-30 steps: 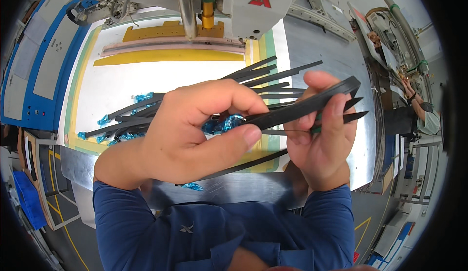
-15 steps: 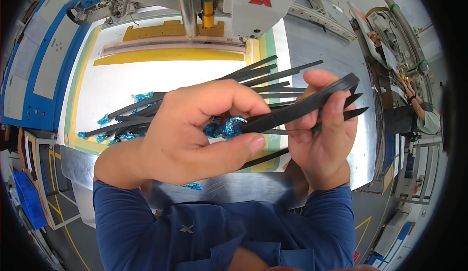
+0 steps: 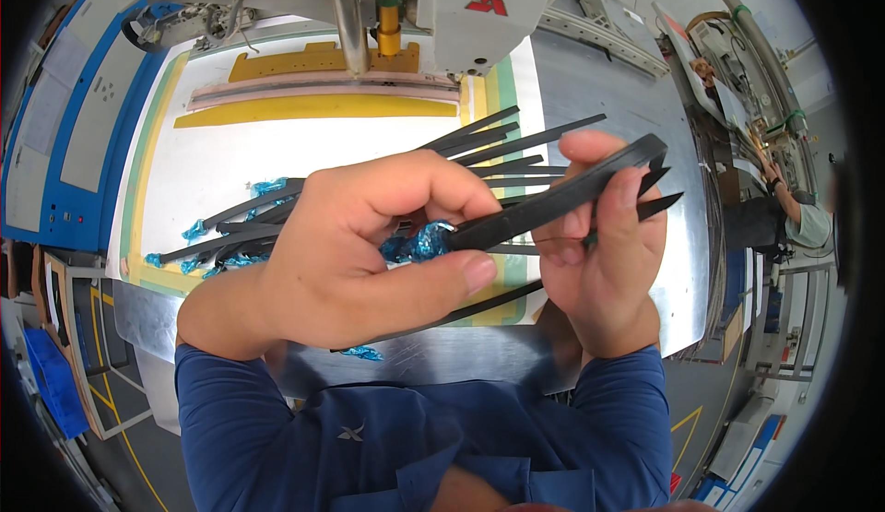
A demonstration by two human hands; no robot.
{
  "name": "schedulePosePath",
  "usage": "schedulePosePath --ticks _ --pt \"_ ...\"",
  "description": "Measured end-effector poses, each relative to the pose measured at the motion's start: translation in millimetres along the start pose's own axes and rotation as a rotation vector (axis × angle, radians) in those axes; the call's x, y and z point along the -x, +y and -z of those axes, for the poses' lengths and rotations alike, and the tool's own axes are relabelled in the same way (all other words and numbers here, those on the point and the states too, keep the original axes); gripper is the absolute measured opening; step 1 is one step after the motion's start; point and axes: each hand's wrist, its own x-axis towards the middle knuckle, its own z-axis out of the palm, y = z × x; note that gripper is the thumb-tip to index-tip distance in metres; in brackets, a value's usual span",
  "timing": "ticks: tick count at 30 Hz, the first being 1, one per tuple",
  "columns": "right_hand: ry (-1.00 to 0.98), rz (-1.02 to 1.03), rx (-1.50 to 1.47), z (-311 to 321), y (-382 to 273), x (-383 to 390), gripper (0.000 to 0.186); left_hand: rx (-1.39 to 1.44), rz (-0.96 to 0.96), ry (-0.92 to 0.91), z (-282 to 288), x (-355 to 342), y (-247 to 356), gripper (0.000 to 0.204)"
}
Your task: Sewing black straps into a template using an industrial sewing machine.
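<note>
Between both hands, raised above the worktable, is a black strap (image 3: 553, 200) with a crumpled shiny blue foil end (image 3: 422, 242). My left hand (image 3: 369, 245) is closed on it, with thumb and forefinger pinching next to the foil. At the strap's other end, where it bends over, my right hand (image 3: 608, 235) grips it with bent fingers. Dark pointed ends stick out beyond those fingers. Beneath my hands lie several more black strips (image 3: 530, 129), fanned out, some with blue foil ends (image 3: 194, 229). One foil end (image 3: 362, 353) lies near the table's front edge.
Behind the strips is a press head (image 3: 479, 14) over long yellow bars (image 3: 313, 105). White sheeting (image 3: 240, 153) with yellow and green tape borders covers part of the metal table (image 3: 599, 79). A blue cabinet (image 3: 83, 125) stands left; another person (image 3: 793, 212) works at far right.
The held strap and my hands have shifted very slightly left in the picture, as has the scene behind. My grip looks the same.
</note>
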Motion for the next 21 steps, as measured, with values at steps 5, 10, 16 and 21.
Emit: schedulePosePath --ticks 5,10,16,21 --pt "-0.023 0.008 0.006 1.3 1.9 0.3 0.044 -0.015 -0.003 -0.008 1.5 0.1 0.4 0.03" --pt "-0.041 0.019 0.002 1.5 1.4 0.0 0.042 0.004 0.002 0.012 -0.6 0.9 1.4 0.03" --pt "-0.045 0.025 -0.006 0.8 0.6 0.4 0.04 -0.025 -0.006 0.013 -0.1 -0.5 1.3 0.028" --pt "-0.08 0.017 -0.02 3.9 -0.3 0.8 0.04 -0.016 0.015 0.027 -0.8 -1.2 2.8 0.027"
